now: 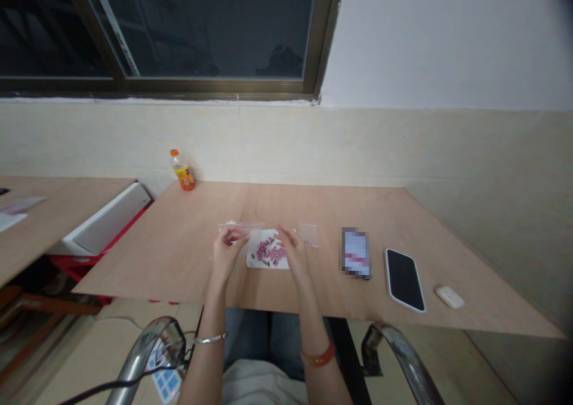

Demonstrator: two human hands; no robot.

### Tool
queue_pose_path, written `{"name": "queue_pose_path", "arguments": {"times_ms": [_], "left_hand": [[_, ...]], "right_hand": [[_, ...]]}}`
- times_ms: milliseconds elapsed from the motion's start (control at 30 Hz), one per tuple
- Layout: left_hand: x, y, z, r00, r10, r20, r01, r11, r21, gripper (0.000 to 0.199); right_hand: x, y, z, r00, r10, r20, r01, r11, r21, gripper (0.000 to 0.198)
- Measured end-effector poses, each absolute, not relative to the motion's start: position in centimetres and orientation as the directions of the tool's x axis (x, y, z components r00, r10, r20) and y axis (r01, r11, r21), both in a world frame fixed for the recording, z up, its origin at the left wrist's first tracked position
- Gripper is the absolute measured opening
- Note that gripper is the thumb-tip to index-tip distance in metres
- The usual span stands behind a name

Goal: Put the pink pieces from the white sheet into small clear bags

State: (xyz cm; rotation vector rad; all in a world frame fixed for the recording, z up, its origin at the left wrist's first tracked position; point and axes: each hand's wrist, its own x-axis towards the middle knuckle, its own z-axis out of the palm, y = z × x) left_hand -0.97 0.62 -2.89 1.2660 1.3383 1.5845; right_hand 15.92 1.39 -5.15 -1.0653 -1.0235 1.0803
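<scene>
My left hand [230, 245] is at the left side of a white sheet [251, 263], its thumb and fingers closed in a pinch. What it holds, if anything, is too small to make out. At the sheet's right edge is my right hand [293, 248], with its thumb and fingertips also drawn together over the sheet; any piece between them cannot be seen. Many small pink and dark pieces [270, 251] lie in a loose pile on the sheet between the hands. A clear plastic bag [242, 224] lies just behind the left hand. Another small clear bag [310, 234] rests beyond the right hand.
To the right on the wooden table [286, 294] lie a blurred-out phone [356, 253], a dark-screened phone [405, 280] and a white case [449, 296]. An orange drink bottle [183, 171] stands at the back left. Metal armrests [142, 357] flank me below the table edge.
</scene>
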Motion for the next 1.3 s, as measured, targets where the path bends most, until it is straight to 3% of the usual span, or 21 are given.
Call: {"name": "queue_pose_path", "arguments": {"times_ms": [200, 400, 667, 900, 1100, 1300], "left_hand": [[1.7, -0.7, -0.8, -0.148, 0.949, 0.278, 0.255, -0.235, 0.938, 0.028], [2.8, -0.9, -1.3, -0.026, 0.977, 0.213, 0.200, -0.204, 0.958, 0.024], [3.2, -0.9, -0.7, -0.171, 0.961, 0.216, 0.156, -0.190, 0.969, 0.025], [3.5, -0.9, -0.3, -0.307, 0.885, 0.349, 0.297, -0.259, 0.919, 0.024], [3.3, -1.1, -0.8, -0.170, 0.871, 0.460, 0.451, -0.346, 0.823, 0.023], [3.7, -1.2, -2.1, 0.017, 0.839, 0.544, 0.585, -0.449, 0.675, 0.026]], "right_hand": [[14.5, -0.6, -2.8, 0.139, 0.983, 0.123, -0.235, 0.154, -0.960, 0.037], [14.3, -1.2, -2.9, 0.164, 0.977, 0.136, -0.247, 0.174, -0.953, 0.034], [14.7, -1.0, -3.3, 0.140, 0.982, 0.128, -0.253, 0.161, -0.954, 0.034], [15.4, -0.8, -3.7, 0.045, 0.994, 0.100, -0.315, 0.109, -0.943, 0.029], [15.4, -1.5, -2.4, 0.050, 0.985, 0.167, -0.286, 0.174, -0.942, 0.020], [15.7, -2.1, -1.7, 0.058, 0.986, 0.155, -0.135, 0.162, -0.978, 0.022]]}}
